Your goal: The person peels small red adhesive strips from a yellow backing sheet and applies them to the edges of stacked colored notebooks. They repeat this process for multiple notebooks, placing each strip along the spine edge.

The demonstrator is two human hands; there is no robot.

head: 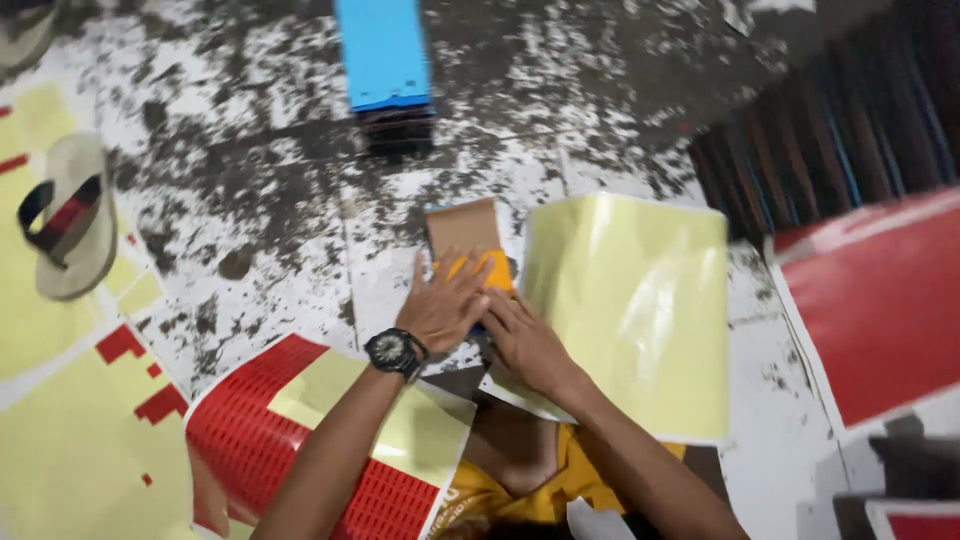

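Both hands [480,320] flat on upright-lying brown card [462,228], long axis away.

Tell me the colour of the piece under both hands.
Orange-yellow piece, lying on a brown card; the head view shows it, partly covered by the left hand.

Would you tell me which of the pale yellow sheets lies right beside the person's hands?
The curled yellow sheet just right of the right hand; the other yellow sheets lie further left, by the sandal.
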